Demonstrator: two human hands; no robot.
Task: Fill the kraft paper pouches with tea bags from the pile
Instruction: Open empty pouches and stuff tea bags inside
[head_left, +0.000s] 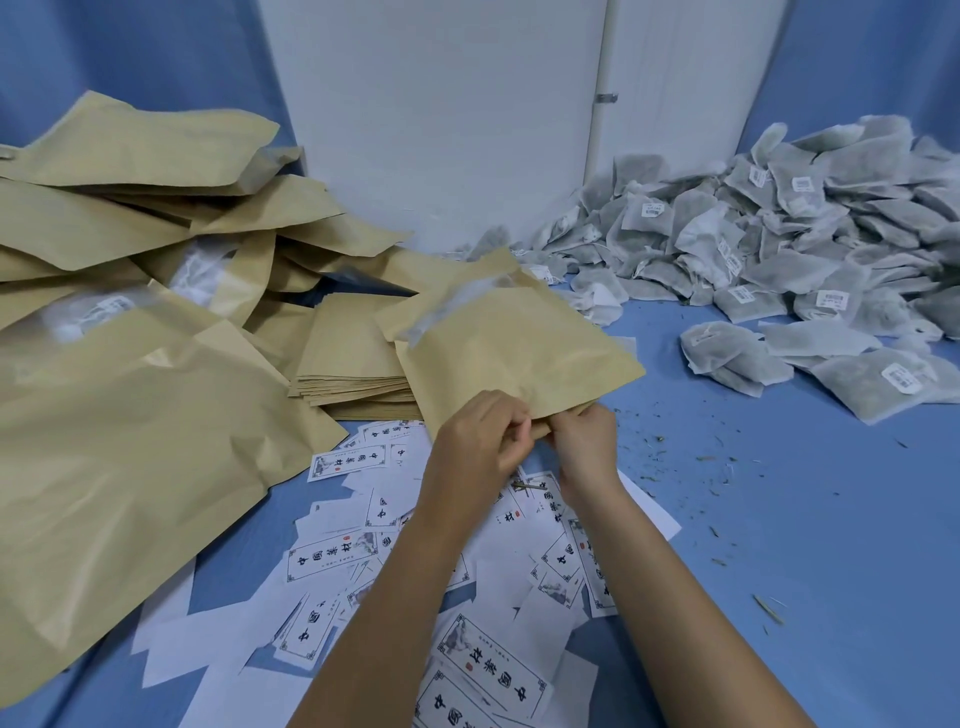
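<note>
A kraft paper pouch (514, 353) with a clear window strip lies tilted in the middle of the blue table. My left hand (480, 441) and my right hand (584, 441) both pinch its near edge, close together. A big pile of grey tea bags (789, 234) with white barcode labels fills the far right. A few tea bags (810, 364) lie loose in front of that pile.
A flat stack of kraft pouches (353, 374) sits left of the held pouch. Larger kraft pouches (130, 415) are heaped over the left side. Printed white labels (483, 670) are scattered under my forearms. Tea crumbs dot the blue table (779, 519) at right. A white wall (441, 130) stands behind.
</note>
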